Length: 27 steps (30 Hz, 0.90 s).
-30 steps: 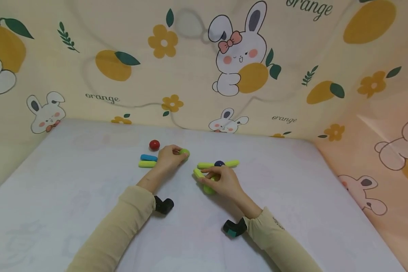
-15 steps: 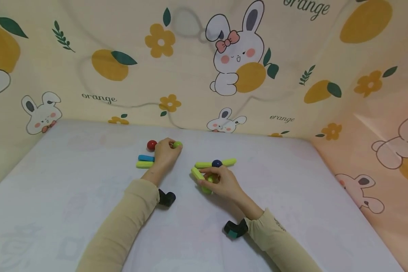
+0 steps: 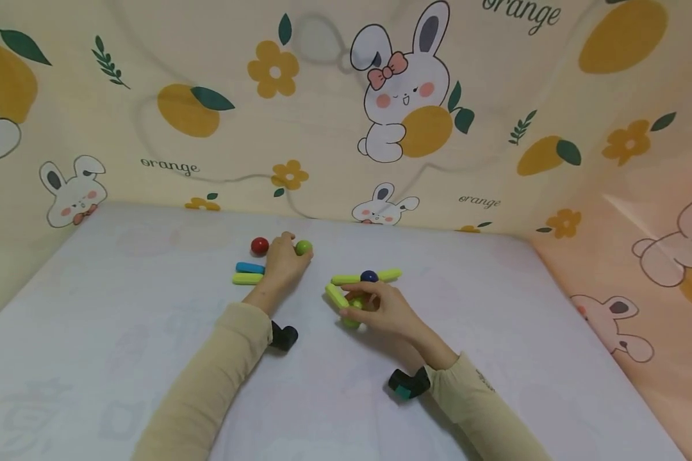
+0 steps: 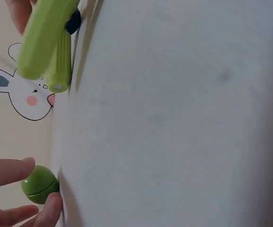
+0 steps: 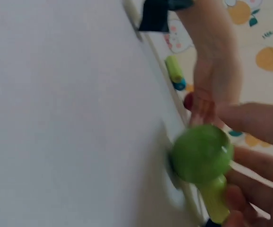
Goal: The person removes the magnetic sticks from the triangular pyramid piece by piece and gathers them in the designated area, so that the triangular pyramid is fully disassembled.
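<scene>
A: Nearest us, what is the right hand [image 3: 383, 306] busy with?

B: Its fingers are curled round a green ball [image 3: 352, 318] that sits at the near end of a slanted green stick [image 3: 336, 295]. In the right wrist view the ball [image 5: 201, 153] is cupped between fingertips, resting against the white sheet [image 3: 121, 320].

A: How would that ball handle?

B: My guess is small, light, hard and smooth, so it could roll or slip. Best pinched across its middle with thumb and two fingers. The sticks look stiff, and the piece looks joined only at the ends, so it may come apart if tugged.

A: And just beyond the hand?

B: A dark blue ball [image 3: 369, 276] sits between two more green sticks [image 3: 387, 275] lying in a line, touching them.

A: The left hand [image 3: 282, 262]?

B: Farther back and to the left. Its fingers are loosely spread beside a second green ball [image 3: 303, 247]; the left wrist view shows that ball [image 4: 40, 184] on the sheet with fingertips near or just touching it, not closed round it.

A: Anything else near it?

B: A red ball [image 3: 259, 244] lies just on its other side, and a blue stick [image 3: 250, 267] beside a green stick [image 3: 247, 278] lie by the wrist. Behind everything hangs the rabbit-print cloth [image 3: 346, 109].
</scene>
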{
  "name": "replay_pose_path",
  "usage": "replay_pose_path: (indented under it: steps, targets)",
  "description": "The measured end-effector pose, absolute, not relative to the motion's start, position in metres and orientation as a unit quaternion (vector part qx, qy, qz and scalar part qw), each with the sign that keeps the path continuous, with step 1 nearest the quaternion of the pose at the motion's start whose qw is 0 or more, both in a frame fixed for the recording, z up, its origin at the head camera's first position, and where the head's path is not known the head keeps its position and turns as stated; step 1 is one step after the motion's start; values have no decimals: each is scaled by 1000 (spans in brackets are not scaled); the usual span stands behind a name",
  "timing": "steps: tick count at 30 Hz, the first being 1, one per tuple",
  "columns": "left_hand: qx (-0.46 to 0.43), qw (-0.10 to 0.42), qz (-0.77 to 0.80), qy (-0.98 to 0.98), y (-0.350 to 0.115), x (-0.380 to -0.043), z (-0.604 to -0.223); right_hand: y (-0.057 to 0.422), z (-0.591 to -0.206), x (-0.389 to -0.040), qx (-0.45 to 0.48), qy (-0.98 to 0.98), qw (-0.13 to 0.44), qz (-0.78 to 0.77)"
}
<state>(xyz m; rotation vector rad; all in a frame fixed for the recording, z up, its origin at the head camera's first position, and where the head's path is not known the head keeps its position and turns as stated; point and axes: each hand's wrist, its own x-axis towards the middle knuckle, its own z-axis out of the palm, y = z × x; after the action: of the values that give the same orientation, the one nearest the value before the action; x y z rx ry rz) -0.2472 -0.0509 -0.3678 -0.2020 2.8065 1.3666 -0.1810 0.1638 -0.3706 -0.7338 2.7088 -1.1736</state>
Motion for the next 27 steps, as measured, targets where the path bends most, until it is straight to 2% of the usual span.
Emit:
replay_pose_path:
  steps: [6, 15, 27]
  targets:
    - [-56, 10, 444, 894, -56, -241, -365, 174, -367, -181, -280, 876, 71, -385]
    - [-16, 13, 432, 902, -59, -222, -362, 177, -372, -180, -309, 866, 64, -387]
    - [117, 105, 406, 900, -56, -207, -365, 178, -380, -187, -309, 852, 79, -414]
